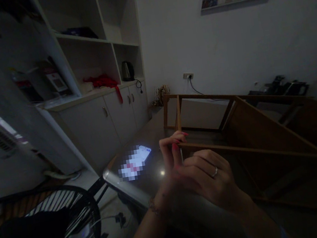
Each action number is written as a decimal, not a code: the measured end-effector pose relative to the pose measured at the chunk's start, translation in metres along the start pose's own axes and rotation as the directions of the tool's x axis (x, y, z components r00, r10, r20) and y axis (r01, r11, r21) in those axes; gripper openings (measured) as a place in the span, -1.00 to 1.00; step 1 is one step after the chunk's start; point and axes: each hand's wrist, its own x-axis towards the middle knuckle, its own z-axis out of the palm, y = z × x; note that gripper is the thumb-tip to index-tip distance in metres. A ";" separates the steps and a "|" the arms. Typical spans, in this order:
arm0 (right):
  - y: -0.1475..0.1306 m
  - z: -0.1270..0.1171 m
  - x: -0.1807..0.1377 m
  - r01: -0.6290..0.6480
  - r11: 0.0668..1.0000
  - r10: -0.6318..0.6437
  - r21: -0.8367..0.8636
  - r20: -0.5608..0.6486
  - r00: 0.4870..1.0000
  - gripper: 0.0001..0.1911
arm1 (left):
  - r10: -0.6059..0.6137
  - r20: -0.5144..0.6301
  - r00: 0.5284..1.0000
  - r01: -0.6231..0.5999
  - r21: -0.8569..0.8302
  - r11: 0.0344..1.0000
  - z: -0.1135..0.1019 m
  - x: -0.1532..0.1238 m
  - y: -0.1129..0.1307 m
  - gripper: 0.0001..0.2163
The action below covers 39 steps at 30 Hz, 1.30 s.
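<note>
A wooden furniture frame point(255, 128) lies on its side on a dark glossy table point(119, 176). My left hand point(173, 152), with red nails and a bracelet at the wrist, pinches the near end of the frame's front rail point(240, 148). My right hand point(210, 175), wearing a ring, is curled closed just in front of that corner, touching the left hand. A thin pale sliver point(181, 154) shows between the two hands; I cannot make out what it is.
A lit phone point(136, 161) lies on the table left of my hands. A black wire chair point(58, 225) stands at lower left, with cables on the floor. White cabinets and shelves point(101, 115) with a kettle point(127, 71) line the left wall.
</note>
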 end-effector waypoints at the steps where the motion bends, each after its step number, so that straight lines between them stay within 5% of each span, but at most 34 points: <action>1: 0.000 0.001 0.000 -0.003 1.000 0.003 0.009 0.001 1.000 -0.92 | 0.004 0.006 1.000 -0.004 -0.003 1.000 0.000 0.000 0.000 -0.92; 17: 0.003 0.002 -0.001 -0.006 0.999 0.006 0.040 -0.006 1.000 -0.91 | 0.034 0.062 0.998 -0.036 0.030 0.999 -0.007 0.002 -0.007 -0.92; 29: 0.012 -0.006 -0.003 0.172 0.985 -0.174 0.027 0.140 0.975 -0.79 | -0.090 -0.009 0.996 0.090 0.060 0.994 0.000 -0.003 0.003 -0.89; 39: 0.005 -0.008 0.003 0.111 0.992 -0.107 -0.056 0.075 0.991 -0.86 | -0.045 -0.027 0.999 0.046 0.058 0.997 0.000 -0.002 -0.001 -0.87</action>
